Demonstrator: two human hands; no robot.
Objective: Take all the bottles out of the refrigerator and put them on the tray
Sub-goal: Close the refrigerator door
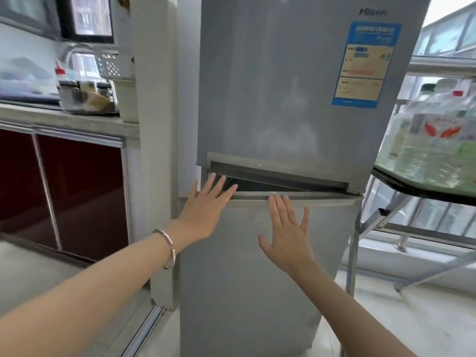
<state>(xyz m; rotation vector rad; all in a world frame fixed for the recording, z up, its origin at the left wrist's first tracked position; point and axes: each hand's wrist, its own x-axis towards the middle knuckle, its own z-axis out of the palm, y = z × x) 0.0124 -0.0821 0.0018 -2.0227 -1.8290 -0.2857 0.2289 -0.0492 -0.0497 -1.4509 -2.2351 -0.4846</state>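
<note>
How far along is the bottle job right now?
Nothing looks done: both refrigerator doors are shut. In hand: the left hand reaches for the handle gap between the doors, the right hand open and empty. Left: opening it and moving every bottle out.

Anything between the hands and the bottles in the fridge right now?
Yes, the fridge doors. The upper door and lower door both look closed, so no bottles inside show. The left hand reaches the handle gap between the doors; the right hand is open in front of the lower door.
</note>
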